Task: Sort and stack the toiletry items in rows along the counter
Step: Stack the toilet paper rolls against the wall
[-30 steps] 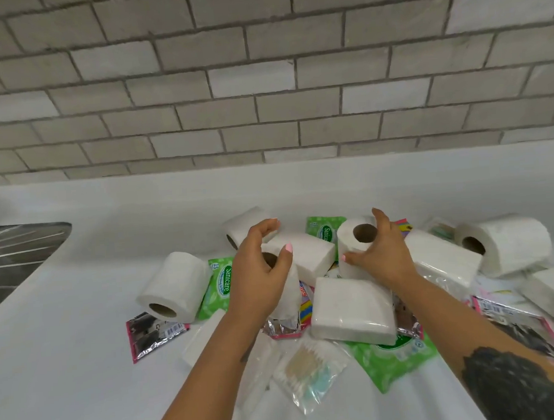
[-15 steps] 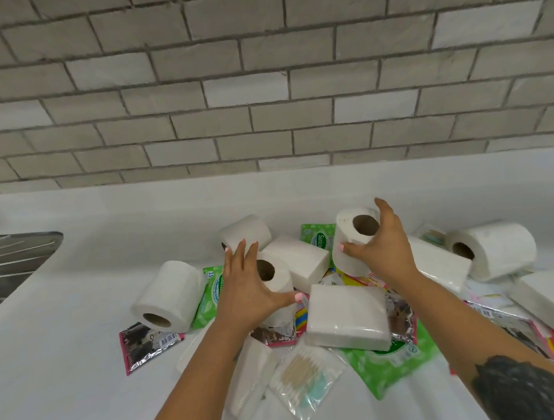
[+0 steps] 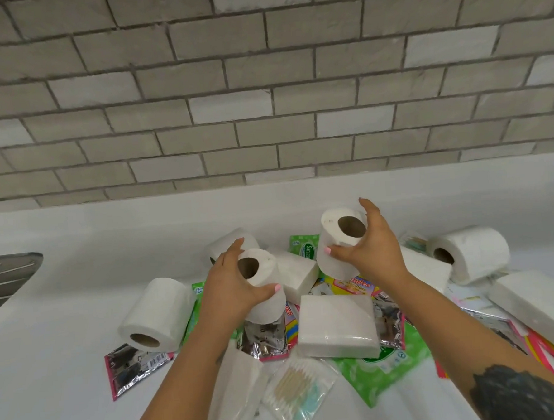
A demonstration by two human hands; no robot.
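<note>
A heap of toiletries lies on the white counter (image 3: 52, 369). My left hand (image 3: 231, 284) grips one toilet roll (image 3: 264, 285) upright, just above the heap. My right hand (image 3: 369, 253) holds a second toilet roll (image 3: 336, 248) lifted higher, its core tilted toward me. Three more rolls lie on their sides: one at the left (image 3: 155, 314), one behind my left hand (image 3: 229, 242), one at the right (image 3: 473, 253). White napkin packs (image 3: 338, 326) (image 3: 299, 273) (image 3: 541, 307), green wipe packs (image 3: 382, 369), foil sachets (image 3: 132, 364) and a bag of cotton swabs (image 3: 296, 387) are mixed among them.
A grey brick wall (image 3: 262, 97) rises behind the white upstand. A steel sink drainboard (image 3: 4, 275) sits at the far left. Bare counter stretches along the back (image 3: 108, 230) and to the left of the heap.
Both hands have lifted their toilet rolls up out of the heap; the right roll rose higher and tilted. The camera view has tipped upward a little.
</note>
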